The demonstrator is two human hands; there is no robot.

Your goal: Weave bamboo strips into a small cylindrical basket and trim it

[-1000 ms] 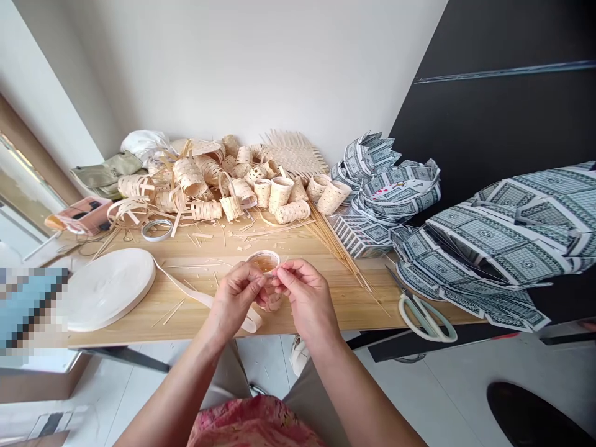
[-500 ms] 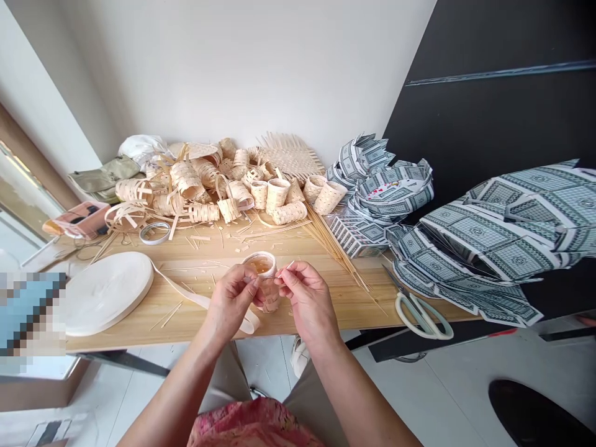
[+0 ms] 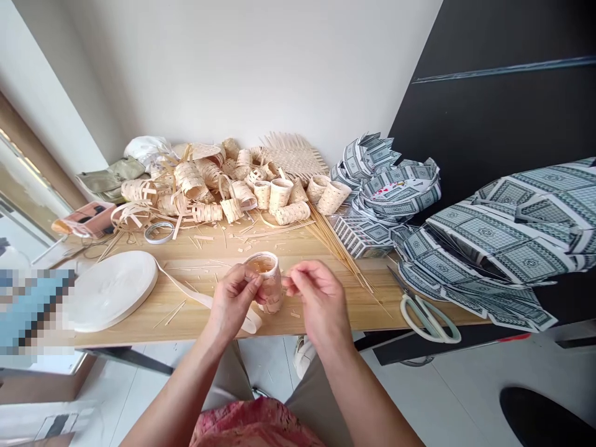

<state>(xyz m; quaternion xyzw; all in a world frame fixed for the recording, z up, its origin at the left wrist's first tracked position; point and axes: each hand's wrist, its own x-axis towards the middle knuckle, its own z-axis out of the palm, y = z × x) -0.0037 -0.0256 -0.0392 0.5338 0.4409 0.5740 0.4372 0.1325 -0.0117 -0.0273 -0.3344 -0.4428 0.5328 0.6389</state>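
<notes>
My left hand [image 3: 235,298] grips a small woven basket [image 3: 266,280] by its rim, holding it upright just above the wooden table [image 3: 209,261]. A white band runs round the basket's rim. My right hand [image 3: 315,295] is just right of the basket, its thumb and fingers pinched together near the basket's side; what they pinch is too small to make out. A flat white tape [image 3: 200,297] trails from under my left hand to a big white tape roll [image 3: 109,288] on the left.
A heap of small woven baskets [image 3: 223,180] and a woven mat [image 3: 291,152] lie at the table's back. Thin bamboo sticks [image 3: 338,245], scissors [image 3: 431,316], a small tape ring [image 3: 158,231], and patterned folded paper boxes [image 3: 465,230] are at the right.
My right hand has drawn a little away from the basket to the right. The basket now stands more upright in my left hand.
</notes>
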